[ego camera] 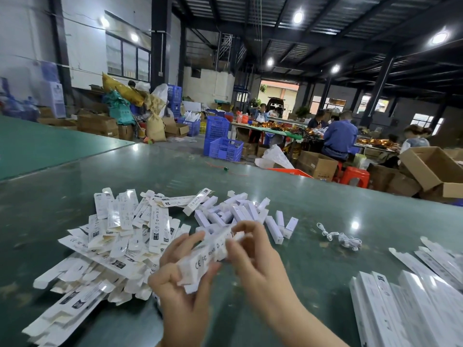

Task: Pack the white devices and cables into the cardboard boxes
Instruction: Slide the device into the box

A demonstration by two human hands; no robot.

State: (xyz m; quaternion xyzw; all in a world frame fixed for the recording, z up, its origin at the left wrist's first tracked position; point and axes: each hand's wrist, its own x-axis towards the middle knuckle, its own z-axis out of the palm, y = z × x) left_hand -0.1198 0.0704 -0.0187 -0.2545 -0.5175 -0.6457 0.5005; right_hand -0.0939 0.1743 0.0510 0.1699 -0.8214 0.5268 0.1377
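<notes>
1. Head view: the left hand (pixel 180 279) grips the lower end of a slim white box (pixel 203 259), and the right hand (pixel 253 249) pinches its upper end, at 1 o'clock from the left hand.
2. The box seems light, thin and easy to crush; better to hold it by the long edges.
3. The white devices (pixel 238 214) lie at 12 o'clock behind the hands, and the cable (pixel 340 237) at 3 o'clock.
</notes>
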